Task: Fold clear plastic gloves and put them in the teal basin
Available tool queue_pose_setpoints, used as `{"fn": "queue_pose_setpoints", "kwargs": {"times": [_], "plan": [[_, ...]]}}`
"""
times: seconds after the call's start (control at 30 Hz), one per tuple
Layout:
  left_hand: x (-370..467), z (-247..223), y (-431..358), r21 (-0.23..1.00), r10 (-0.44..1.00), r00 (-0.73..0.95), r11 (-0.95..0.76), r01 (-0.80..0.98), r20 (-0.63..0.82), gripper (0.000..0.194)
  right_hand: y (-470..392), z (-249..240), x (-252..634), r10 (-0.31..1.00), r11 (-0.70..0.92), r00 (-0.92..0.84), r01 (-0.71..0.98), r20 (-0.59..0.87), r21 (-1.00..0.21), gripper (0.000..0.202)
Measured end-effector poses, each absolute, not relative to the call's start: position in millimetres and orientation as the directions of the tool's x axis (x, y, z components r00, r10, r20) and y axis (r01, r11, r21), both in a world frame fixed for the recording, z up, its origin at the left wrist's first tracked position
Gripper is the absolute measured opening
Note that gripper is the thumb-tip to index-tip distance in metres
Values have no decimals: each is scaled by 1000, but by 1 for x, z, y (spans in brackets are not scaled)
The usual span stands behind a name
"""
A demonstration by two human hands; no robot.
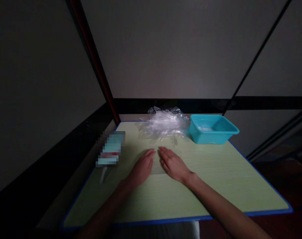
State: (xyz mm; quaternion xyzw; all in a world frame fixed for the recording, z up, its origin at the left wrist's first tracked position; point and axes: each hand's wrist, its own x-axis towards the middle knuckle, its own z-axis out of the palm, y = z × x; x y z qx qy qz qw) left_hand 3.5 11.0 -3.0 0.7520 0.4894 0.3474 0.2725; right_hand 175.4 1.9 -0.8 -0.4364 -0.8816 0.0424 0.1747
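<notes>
A thin, clear plastic bag or sheet (157, 168) lies flat on the table in front of me. My left hand (142, 166) rests along its left side, fingers stretched forward and thumb side up. On the other side, my right hand (173, 164) lies palm down with straight fingers over the sheet's right part. A narrow gap separates the two sets of fingertips. Neither hand grips anything that I can see. Just beyond them is a crumpled heap of clear plastic bags (163, 123); the far edge of the flat sheet is hard to make out.
A turquoise plastic basin (210, 137) stands at the back right, with something whitish inside. On the left is a blurred-out, pale green screen-like object (111, 149) with a white cable (103, 175). The pale table (230, 186) has a blue edge; wall panels rise behind it.
</notes>
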Motion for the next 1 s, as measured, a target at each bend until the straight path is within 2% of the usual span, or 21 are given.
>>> {"fn": "queue_pose_setpoints", "kwargs": {"times": [0.1,0.17,0.23,0.3,0.43,0.53,0.63,0.73,0.87,1.0], "plan": [[8,-7,6,394,836,501,-548,738,224,41,2,-7,177,818,570,-532,802,218,-180,52],[7,-10,4,190,810,553,-584,789,196,43,2,-10,178,835,545,-513,822,199,-166,55],[5,-13,4,81,820,533,-558,826,211,43,1,-12,179,845,527,-495,836,205,-154,56],[4,-14,4,23,832,500,-520,854,240,44,0,-13,180,854,507,-472,849,218,-146,58],[3,-17,3,-23,835,488,-499,866,253,46,-1,-14,186,878,462,-431,877,209,-134,62],[3,-19,4,-5,839,474,-491,871,266,46,-2,-13,197,876,466,-436,875,205,-131,62],[-1,-19,5,53,831,482,-514,856,276,48,-7,-7,213,823,561,-529,814,208,-150,59],[-10,-14,2,110,774,570,-614,781,275,49,-19,2,230,739,669,-630,727,241,-151,51],[-19,-6,-10,151,706,655,-703,695,268,50,-37,13,241,683,715,-684,698,257,-43,26],[-20,1,-21,171,698,673,-714,679,245,47,-43,17,239,626,737,-750,659,215,153,26]]}}
